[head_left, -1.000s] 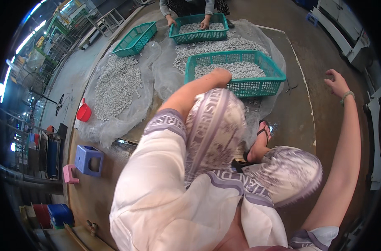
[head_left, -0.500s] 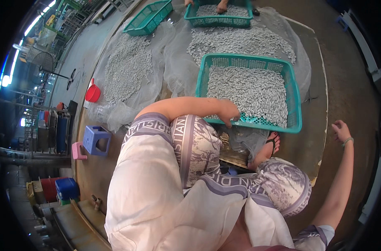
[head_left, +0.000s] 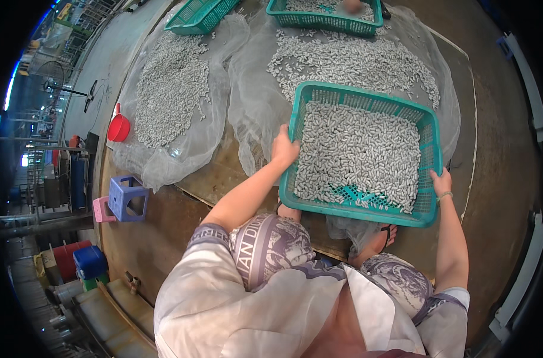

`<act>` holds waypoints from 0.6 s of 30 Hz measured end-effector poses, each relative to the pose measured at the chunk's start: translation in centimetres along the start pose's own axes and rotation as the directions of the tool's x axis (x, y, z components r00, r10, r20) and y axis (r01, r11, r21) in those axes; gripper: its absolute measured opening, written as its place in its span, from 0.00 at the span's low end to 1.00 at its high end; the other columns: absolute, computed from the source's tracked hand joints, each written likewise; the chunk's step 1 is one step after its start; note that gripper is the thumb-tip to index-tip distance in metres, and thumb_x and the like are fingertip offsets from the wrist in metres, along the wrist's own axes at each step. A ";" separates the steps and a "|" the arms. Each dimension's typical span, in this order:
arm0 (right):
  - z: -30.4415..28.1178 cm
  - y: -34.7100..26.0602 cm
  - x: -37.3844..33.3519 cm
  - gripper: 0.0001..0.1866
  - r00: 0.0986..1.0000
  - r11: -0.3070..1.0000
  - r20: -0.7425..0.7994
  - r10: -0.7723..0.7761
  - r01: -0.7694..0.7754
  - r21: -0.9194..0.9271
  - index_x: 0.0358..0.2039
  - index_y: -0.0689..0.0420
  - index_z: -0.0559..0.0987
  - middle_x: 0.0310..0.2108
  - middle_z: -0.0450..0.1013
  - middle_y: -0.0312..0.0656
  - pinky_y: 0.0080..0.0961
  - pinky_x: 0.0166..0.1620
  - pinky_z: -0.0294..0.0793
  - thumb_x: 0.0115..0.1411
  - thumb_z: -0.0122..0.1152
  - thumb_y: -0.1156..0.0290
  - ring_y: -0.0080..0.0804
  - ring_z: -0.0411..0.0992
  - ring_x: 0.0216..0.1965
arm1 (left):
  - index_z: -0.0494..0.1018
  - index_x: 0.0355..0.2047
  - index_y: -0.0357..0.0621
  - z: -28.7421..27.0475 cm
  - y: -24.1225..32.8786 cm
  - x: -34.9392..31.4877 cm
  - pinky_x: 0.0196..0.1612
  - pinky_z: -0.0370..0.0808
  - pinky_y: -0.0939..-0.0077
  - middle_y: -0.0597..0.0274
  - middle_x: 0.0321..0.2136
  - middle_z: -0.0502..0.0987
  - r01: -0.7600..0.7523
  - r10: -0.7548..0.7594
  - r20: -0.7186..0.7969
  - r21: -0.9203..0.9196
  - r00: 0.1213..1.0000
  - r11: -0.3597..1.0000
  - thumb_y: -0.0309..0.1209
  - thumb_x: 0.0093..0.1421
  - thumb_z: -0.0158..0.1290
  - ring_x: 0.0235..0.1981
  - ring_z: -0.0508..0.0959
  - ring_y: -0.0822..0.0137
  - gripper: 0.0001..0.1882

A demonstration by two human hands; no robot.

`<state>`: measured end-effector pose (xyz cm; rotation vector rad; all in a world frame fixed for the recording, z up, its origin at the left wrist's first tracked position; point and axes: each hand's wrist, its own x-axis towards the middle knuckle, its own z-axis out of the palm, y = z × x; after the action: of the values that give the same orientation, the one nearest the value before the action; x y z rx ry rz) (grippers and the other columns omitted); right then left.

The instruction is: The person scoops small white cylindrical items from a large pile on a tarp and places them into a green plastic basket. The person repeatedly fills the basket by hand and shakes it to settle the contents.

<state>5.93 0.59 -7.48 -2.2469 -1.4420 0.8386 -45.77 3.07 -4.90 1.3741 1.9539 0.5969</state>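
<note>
A green plastic basket (head_left: 367, 215) with perforated walls is in front of me, between both my hands. Inside it lies a layer of small silver-grey capsule-shaped pieces (head_left: 358, 152), thinner at the near side where the basket's mesh floor shows. My left hand (head_left: 285, 147) is closed over the basket's left rim. At the right wall, my right hand (head_left: 441, 181) grips the rim, a band around its wrist. The fingers of both hands are partly hidden by the rim.
More pieces spread over a translucent mesh sheet (head_left: 247, 77), in a left heap (head_left: 171, 89) and a far heap (head_left: 355, 62). Two green baskets stand farther off, one empty-looking (head_left: 203, 18), one (head_left: 325, 21) with a blurred hand in it. A red scoop (head_left: 119, 127) and a blue stool (head_left: 128, 198) are left.
My left hand has gone from the near rim to the left rim. My right hand has come in from the far right onto the basket, which now sits nearer me.
</note>
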 end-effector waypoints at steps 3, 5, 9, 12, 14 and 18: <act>0.3 -0.1 -1.3 0.15 0.992 0.994 -0.084 -0.095 0.099 0.045 0.38 0.65 0.75 0.34 0.76 0.46 0.29 0.42 0.71 0.54 0.59 0.68 0.37 0.74 0.37 | 0.65 0.49 0.36 -1.1 -1.1 -0.5 0.48 0.70 0.63 0.40 0.40 0.74 -0.153 0.146 -0.098 -0.063 0.984 0.986 0.28 0.50 0.54 0.43 0.75 0.48 0.25; 0.1 -2.6 -5.2 0.13 0.979 0.952 -0.184 -0.086 0.135 0.274 0.39 0.66 0.75 0.34 0.75 0.43 0.26 0.41 0.70 0.55 0.57 0.72 0.29 0.73 0.36 | 0.67 0.49 0.36 -2.7 -1.4 0.1 0.48 0.70 0.64 0.41 0.39 0.75 -0.309 0.284 -0.203 -0.102 0.937 0.946 0.28 0.51 0.53 0.43 0.75 0.48 0.23; 1.0 -5.3 -11.7 0.12 0.835 0.886 -0.539 -0.109 0.327 0.328 0.40 0.66 0.73 0.32 0.75 0.42 0.25 0.40 0.70 0.55 0.55 0.75 0.26 0.71 0.35 | 0.68 0.49 0.38 -7.0 1.5 -2.2 0.46 0.71 0.64 0.41 0.38 0.75 -0.473 0.395 -0.304 -0.252 0.867 0.844 0.28 0.51 0.52 0.42 0.76 0.48 0.22; 0.4 -7.5 -7.4 0.12 0.957 0.945 -0.228 -0.179 0.232 0.231 0.38 0.66 0.74 0.29 0.75 0.44 0.26 0.38 0.70 0.53 0.57 0.75 0.28 0.72 0.32 | 0.68 0.48 0.37 -7.5 0.3 1.0 0.46 0.70 0.62 0.40 0.38 0.75 -0.305 0.291 -0.225 -0.033 0.930 0.952 0.26 0.49 0.51 0.43 0.75 0.46 0.23; 0.7 -5.0 -5.0 0.11 0.973 0.966 -0.186 -0.135 0.171 0.192 0.36 0.65 0.74 0.28 0.74 0.45 0.28 0.37 0.70 0.51 0.58 0.75 0.31 0.72 0.29 | 0.69 0.47 0.36 -6.5 -0.5 3.7 0.46 0.70 0.61 0.40 0.38 0.75 -0.202 0.206 -0.085 0.060 0.975 0.978 0.26 0.48 0.50 0.43 0.74 0.45 0.23; 2.5 -2.7 -4.1 0.12 0.971 0.968 -0.224 -0.087 0.135 0.210 0.36 0.65 0.75 0.27 0.75 0.45 0.29 0.37 0.71 0.50 0.58 0.75 0.31 0.73 0.29 | 0.68 0.47 0.33 -6.0 0.5 3.0 0.47 0.70 0.67 0.43 0.40 0.76 -0.293 0.287 -0.128 -0.029 0.949 0.956 0.27 0.48 0.54 0.43 0.76 0.53 0.24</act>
<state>1.16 -2.07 -6.66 -1.9997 -1.2929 0.6650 -50.53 6.11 -1.28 1.6437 1.8301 0.8785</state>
